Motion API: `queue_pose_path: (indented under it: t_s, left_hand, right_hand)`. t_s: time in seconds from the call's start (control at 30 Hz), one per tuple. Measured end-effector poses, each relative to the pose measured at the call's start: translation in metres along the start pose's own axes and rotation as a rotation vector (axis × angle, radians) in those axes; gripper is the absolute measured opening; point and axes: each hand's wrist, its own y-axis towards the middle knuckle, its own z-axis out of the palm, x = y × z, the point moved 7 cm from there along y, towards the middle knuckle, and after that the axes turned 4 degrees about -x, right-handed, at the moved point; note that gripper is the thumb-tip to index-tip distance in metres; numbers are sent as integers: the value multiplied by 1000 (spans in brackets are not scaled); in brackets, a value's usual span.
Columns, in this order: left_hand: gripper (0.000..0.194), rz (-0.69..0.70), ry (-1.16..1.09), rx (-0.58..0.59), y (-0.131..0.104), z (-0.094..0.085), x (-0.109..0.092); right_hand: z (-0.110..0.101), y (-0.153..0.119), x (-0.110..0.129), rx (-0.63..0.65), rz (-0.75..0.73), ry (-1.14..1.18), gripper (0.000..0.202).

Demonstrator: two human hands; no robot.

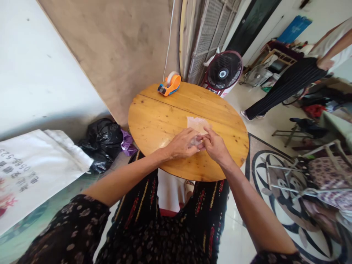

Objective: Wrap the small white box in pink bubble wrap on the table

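Observation:
A thin pale pinkish sheet point(197, 124), crinkled at its far edge, lies partly on the round wooden table point(154, 121). Whether it is plastic film or tissue I cannot tell. Its near part is gathered up between my two hands, where it looks whitish and see-through. My left hand point(183, 143) is closed, thumb and fingers pinching this part from the left. From the right, my right hand point(216, 146) also closes on it with bent fingers, the fingertips meeting those of the left. An orange tape dispenser point(172, 86) with a roll of tape stands at the table's far left edge.
Behind the table stands a fan point(223, 73). Black plastic bags point(103, 137) and a white printed sack point(41, 165) lie to the left. At the right are a standing person point(291, 79) and folding chairs point(302, 190). A wooden board point(123, 44) leans behind the table.

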Motion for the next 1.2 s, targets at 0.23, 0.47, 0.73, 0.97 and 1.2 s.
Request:
queue_pose_path:
  t_s: [0.23,0.47,0.73,0.97,1.2]
  left_hand:
    - [13,-196,155,-130,0,11,2]
    - [14,-212,342,-101,4,17,-3]
    - [15,-158,354,-64,4,18,-6]
    - [14,-182,323,-15,6,17,-6]
    - [13,-165,325,-46,7,15,-4]
  right_hand:
    - [-3,2,12,39,-136,-221,62]
    - [-13,-3,19,91,-234,-185,58]
    - [-47,5,34,-208,-410,-501,51]
    - [-34,27,14,-285,-384,-630,63]
    - [-38,67,-21,-209,-224,-73,17]
